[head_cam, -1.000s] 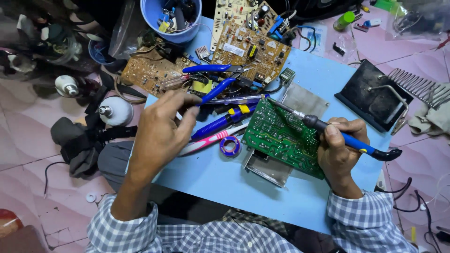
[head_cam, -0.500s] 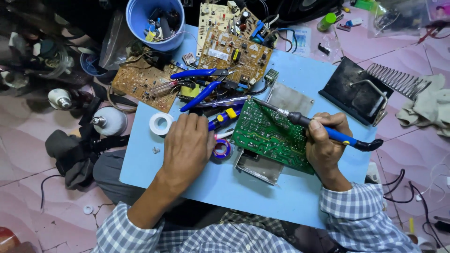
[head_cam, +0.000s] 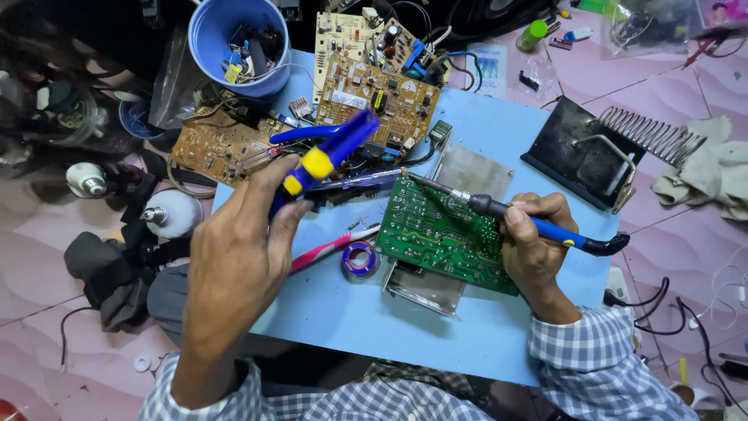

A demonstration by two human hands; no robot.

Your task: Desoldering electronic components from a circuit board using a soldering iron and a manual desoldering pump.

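Note:
My left hand [head_cam: 234, 257] is raised above the blue table [head_cam: 343, 312] and grips a blue and yellow desoldering pump [head_cam: 323, 156], which points up and away. My right hand [head_cam: 534, 245] holds a blue-handled soldering iron [head_cam: 538, 226], its tip resting on the upper edge of a green circuit board [head_cam: 444, 234] that leans on a metal plate. A small spool of solder [head_cam: 360, 257] and a pink and white tool [head_cam: 331, 248] lie between my hands.
Two brown circuit boards [head_cam: 374, 78] and blue-handled pliers [head_cam: 308, 134] lie at the table's far side. A blue cup of parts [head_cam: 238, 39] stands at back left. A black soldering iron stand with a coil [head_cam: 600, 156] sits on the right. Cables and cloths cover the pink floor.
My left hand moved from the table's far side down onto the table, then picked up the desoldering pump and lifted it. The right hand stayed on the board with the iron.

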